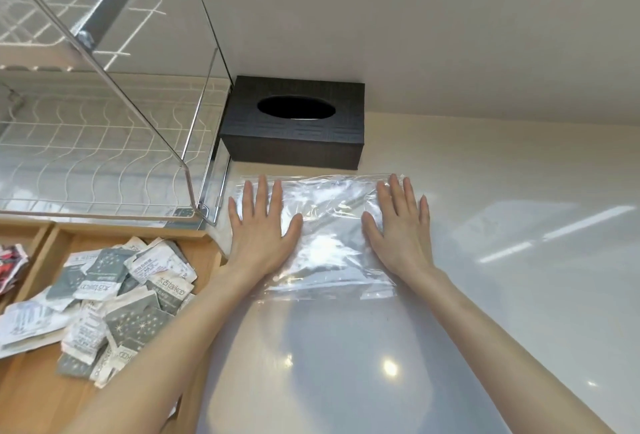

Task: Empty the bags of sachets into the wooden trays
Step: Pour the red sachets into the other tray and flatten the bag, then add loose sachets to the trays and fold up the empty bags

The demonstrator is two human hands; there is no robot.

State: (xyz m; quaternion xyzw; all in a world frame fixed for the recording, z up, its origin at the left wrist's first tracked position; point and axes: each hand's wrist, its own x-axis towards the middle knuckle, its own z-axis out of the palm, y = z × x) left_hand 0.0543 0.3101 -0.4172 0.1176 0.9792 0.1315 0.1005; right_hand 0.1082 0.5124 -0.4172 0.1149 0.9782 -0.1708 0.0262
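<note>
**Flattening the emptied bag**

My left hand (258, 226) and my right hand (398, 224) both lie palm-down on the clear plastic bag (329, 226), one near each end, fingers straight and spread wide, holding nothing and only pressing. The bag lies flat on the white tabletop (485, 260), just in front of the black tissue box (294, 122) that stands against the wall. I can see no sachets through the plastic, so I judge this bag to be emptied and myself to be smoothing it out

The sachets (117, 284), grey and white packets, lie in a loose heap in the wooden tray (204, 243) to the left of the bag, under my left forearm. A second compartment at the far left edge holds something red and dark (12, 265), too cut off for me to name. Behind the tray stands a wire dish rack (104, 156), empty as far as it shows

As I read it, the pouring step for this bag is done and what remains is tidying the bag away. The next move, I think, calls for lifting my palms and pinching the thin film at an edge; it clings to a glossy surface and may slide or crumple, so a light grip at a corner should serve best. No other full bag is in view, so whether more are left to empty I cannot tell
</note>
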